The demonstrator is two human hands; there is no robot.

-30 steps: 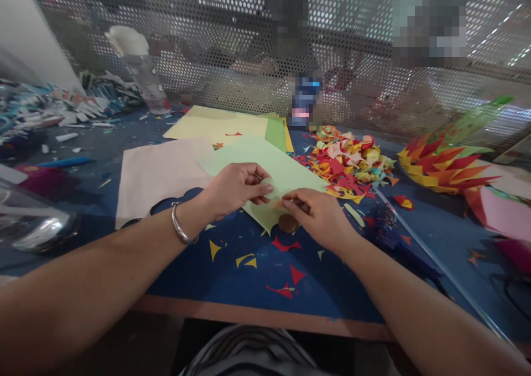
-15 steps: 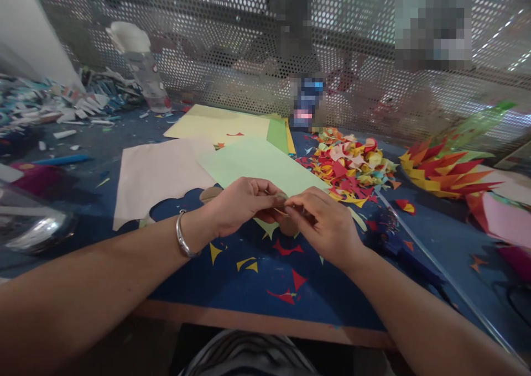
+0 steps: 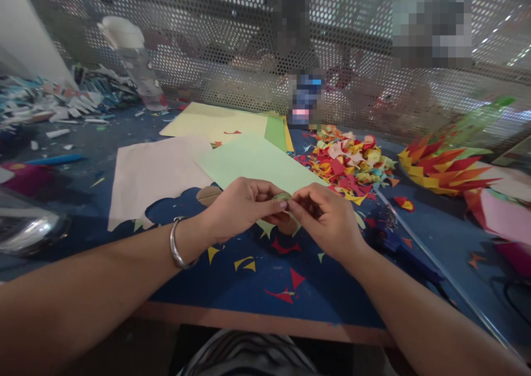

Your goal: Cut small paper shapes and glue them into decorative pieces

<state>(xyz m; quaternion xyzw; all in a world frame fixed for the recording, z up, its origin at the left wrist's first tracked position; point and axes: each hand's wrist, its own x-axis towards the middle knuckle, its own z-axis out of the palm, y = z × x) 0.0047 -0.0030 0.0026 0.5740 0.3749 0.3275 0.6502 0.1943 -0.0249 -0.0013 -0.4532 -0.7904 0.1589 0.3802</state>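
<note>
My left hand [image 3: 243,207] and my right hand [image 3: 327,221] meet above the blue table [image 3: 249,282], fingertips pinched together on a small light green paper piece [image 3: 282,197]. Both hands are closed on it. A silver bangle [image 3: 176,246] circles my left wrist. Just behind the hands lies a light green paper sheet [image 3: 253,163], with a beige sheet [image 3: 153,174] that has a cut-out edge to its left. A small tan round piece [image 3: 209,194] lies beside my left hand.
A pile of coloured paper scraps [image 3: 352,163] lies right of the sheets. A red, orange and yellow spiky paper shape [image 3: 443,168] sits at the far right. Yellow sheets [image 3: 215,124] and a clear bottle [image 3: 139,69] stand near the perforated metal screen [image 3: 232,44]. Small triangles litter the table.
Both hands drew back from the green sheet toward me and lifted, now pinching the small green piece between them. The sheet lies uncovered.
</note>
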